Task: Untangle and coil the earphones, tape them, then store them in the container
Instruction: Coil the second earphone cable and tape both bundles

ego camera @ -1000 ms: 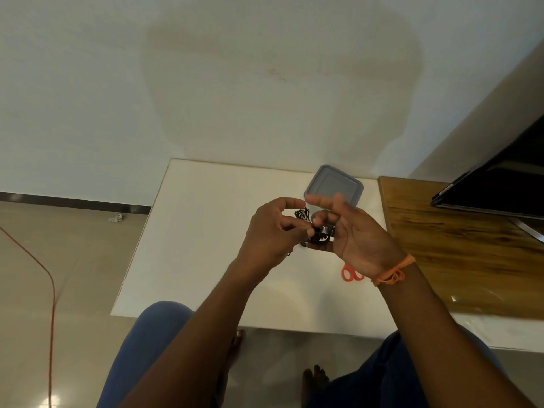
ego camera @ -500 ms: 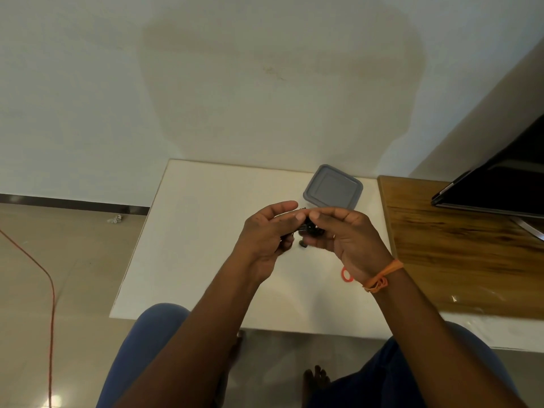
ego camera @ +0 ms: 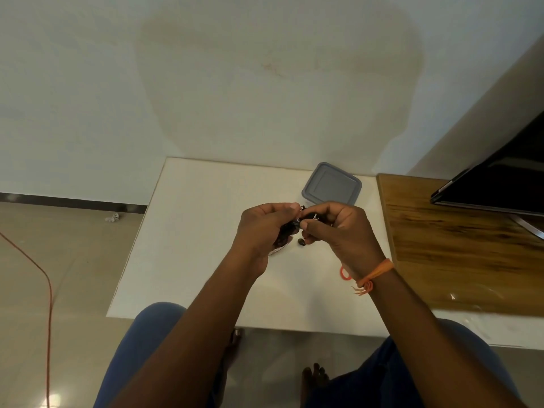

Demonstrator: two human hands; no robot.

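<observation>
Both hands are held up close together over the white table [ego camera: 188,231], with the arms reaching forward from the lap. The left hand [ego camera: 265,228] and the right hand [ego camera: 341,228] have their fingers curled tight around the black earphones [ego camera: 306,219], which are bunched between them. The gray container [ego camera: 332,185] sits on the table just behind the hands.

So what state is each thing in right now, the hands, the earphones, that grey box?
Earphones: bunched, held above the table between both hands, one earbud dangling.
Left hand: gripping the earphones.
Right hand: pinching the earphones.
Container: lid on, on the table.
Screen: dark.
</observation>
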